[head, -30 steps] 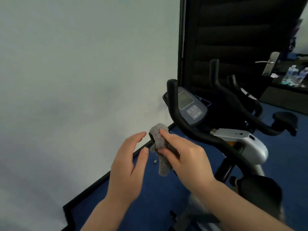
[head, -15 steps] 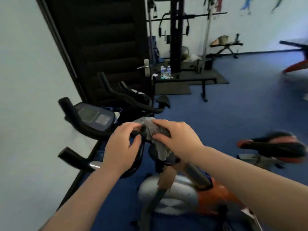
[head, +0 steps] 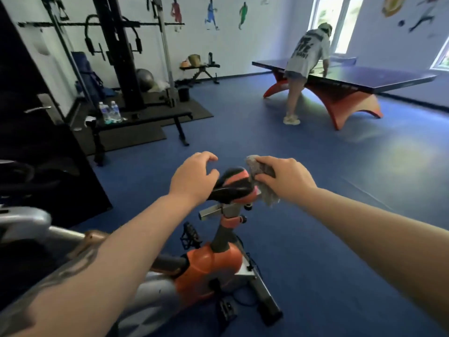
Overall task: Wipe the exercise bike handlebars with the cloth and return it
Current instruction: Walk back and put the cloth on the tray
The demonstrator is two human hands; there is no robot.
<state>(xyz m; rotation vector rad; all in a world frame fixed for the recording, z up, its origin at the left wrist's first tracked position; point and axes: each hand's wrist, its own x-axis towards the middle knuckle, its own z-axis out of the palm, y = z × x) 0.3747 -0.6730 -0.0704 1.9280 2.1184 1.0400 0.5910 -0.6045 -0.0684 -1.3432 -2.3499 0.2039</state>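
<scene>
My right hand (head: pixel 284 177) grips a grey cloth (head: pixel 263 170), holding it against the right end of the black and orange bike saddle (head: pixel 233 187). Part of the cloth hangs below the saddle. My left hand (head: pixel 194 176) hovers at the saddle's left side with curled, spread fingers, holding nothing. The orange exercise bike body (head: pixel 211 268) stands below the saddle. The handlebars (head: pixel 17 173) show only as a dark blurred shape at the left edge.
A black door (head: pixel 36 142) stands at the left. A weight bench (head: pixel 141 119) with water bottles (head: pixel 109 112) and a cable machine (head: pixel 121 57) sit behind. A person (head: pixel 306 66) leans on a table tennis table (head: pixel 352 79) at the far right. Blue floor (head: pixel 315 239) surrounds the bike.
The view has swung right from the handlebars and console to the saddle. Both hands left the handlebar; my right hand carried the cloth to the saddle, and my left hand let go of the bar.
</scene>
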